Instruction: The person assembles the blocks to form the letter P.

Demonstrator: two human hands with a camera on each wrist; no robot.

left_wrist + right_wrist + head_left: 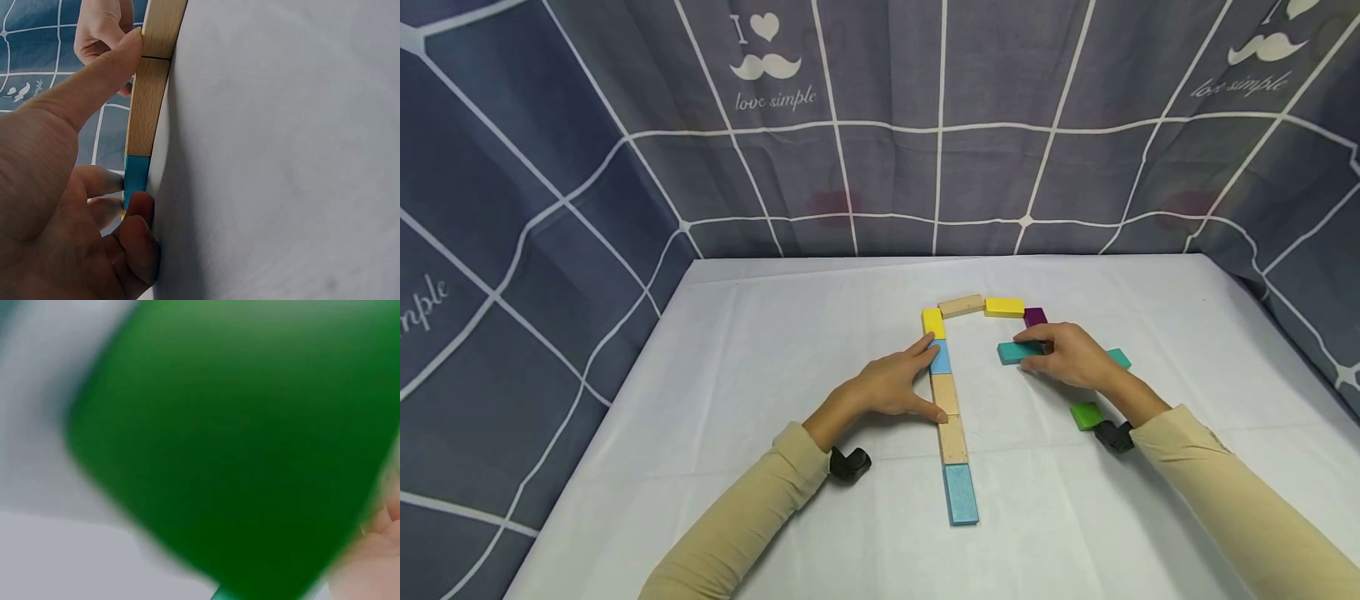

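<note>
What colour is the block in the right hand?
The block is teal, clearest in the head view.

"How does the row lie on the table, from where you sit?"
"I see it run from six o'clock to twelve, the left hand touching its nine o'clock side."
"And past its far end?"
"The far pair leads towards three, with the end block after it. At six from that, the right hand holds the loose block."
"Around that hand?"
"I have the outer block at three, the near block at five."
</note>
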